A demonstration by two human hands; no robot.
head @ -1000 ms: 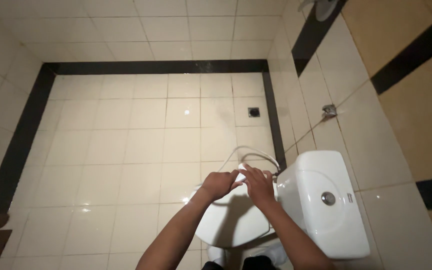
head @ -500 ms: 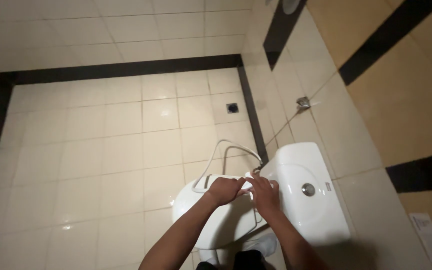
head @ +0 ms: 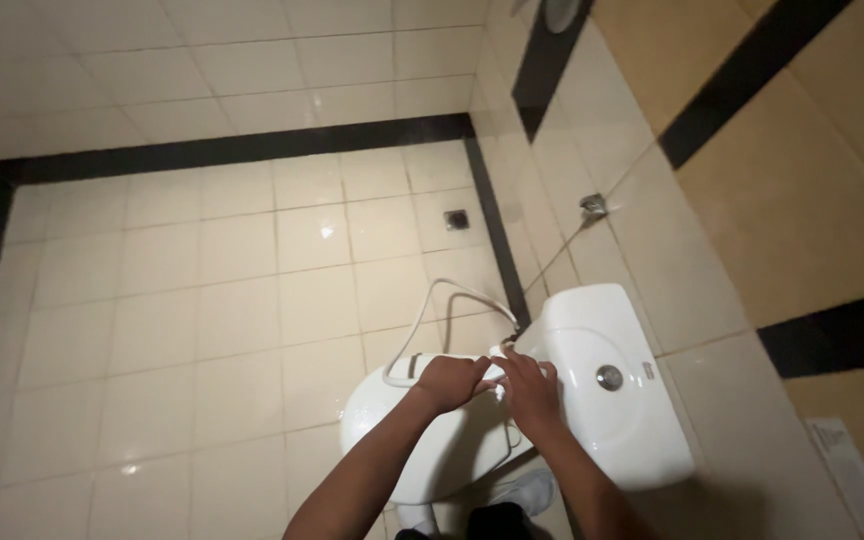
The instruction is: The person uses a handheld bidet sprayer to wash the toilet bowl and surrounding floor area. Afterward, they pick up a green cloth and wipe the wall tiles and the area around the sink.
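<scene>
A white toilet stands below me, its closed lid (head: 422, 440) toward the floor and its tank (head: 602, 400) against the wall. Between lid and tank, my left hand (head: 449, 381) and my right hand (head: 529, 388) meet around a small white thing (head: 497, 368). Both hands have their fingers curled on it; what it is cannot be made out. A white hose (head: 432, 310) loops on the floor from the tank's side toward my left hand.
Cream floor tiles with a black border (head: 252, 145) stretch ahead. A small square drain (head: 456, 219) sits near the wall. A metal valve (head: 593, 206) on the tiled wall feeds a thin pipe down to the tank. A round flush button (head: 609, 377) tops the tank.
The view has tilted, so the toilet sits a little lower and further right in frame. My hands stay together at the same spot on the toilet.
</scene>
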